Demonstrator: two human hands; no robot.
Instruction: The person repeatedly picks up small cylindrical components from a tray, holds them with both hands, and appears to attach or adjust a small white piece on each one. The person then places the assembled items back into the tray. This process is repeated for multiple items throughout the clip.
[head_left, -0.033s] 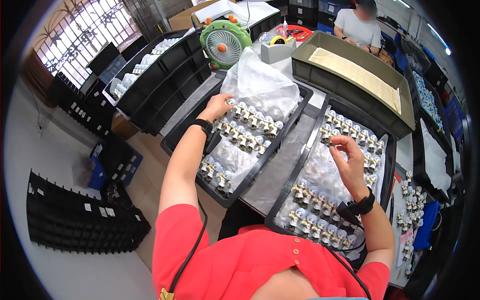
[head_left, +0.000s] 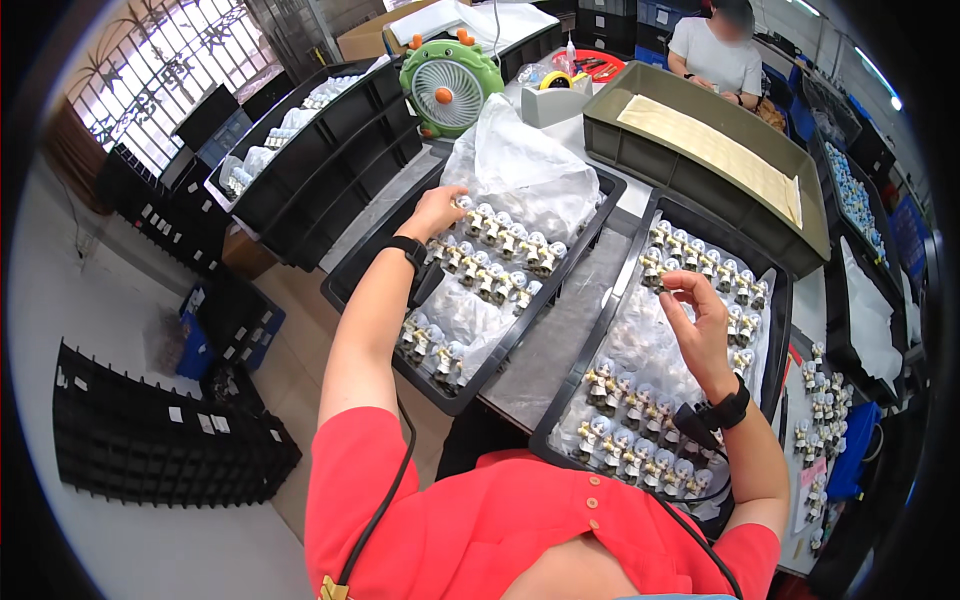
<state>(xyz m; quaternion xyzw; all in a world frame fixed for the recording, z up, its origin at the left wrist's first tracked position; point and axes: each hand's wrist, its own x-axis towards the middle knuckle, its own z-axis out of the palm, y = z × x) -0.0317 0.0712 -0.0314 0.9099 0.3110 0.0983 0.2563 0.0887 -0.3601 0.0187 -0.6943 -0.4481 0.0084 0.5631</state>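
Across the worktop (head_left: 545,380): you show no clear change against the picture just before; your left hand (head_left: 436,213), right hand (head_left: 706,328) and the figures (head_left: 513,238) all match it, so the work appears to stand at the same point.
Left hand: you have it over the far left side of the left tray (head_left: 455,404), fingertips at the end figure of the upper row.
Left fingers: you keep them bent close together; whether they pinch that figure, you cannot tell from this view.
Right hand: you hold it above the right tray (head_left: 735,245), beside a figure at the left end of the second row from the far edge.
Right fingers: your thumb and forefinger curve toward each other near that figure's base; whether they grip it, you cannot tell.
Figures: you have them standing in rows in both trays, with more rows at the near end of each.
Film: you see clear sheets (head_left: 640,325) between the rows, and a bunched one (head_left: 525,155) at the left tray's far end.
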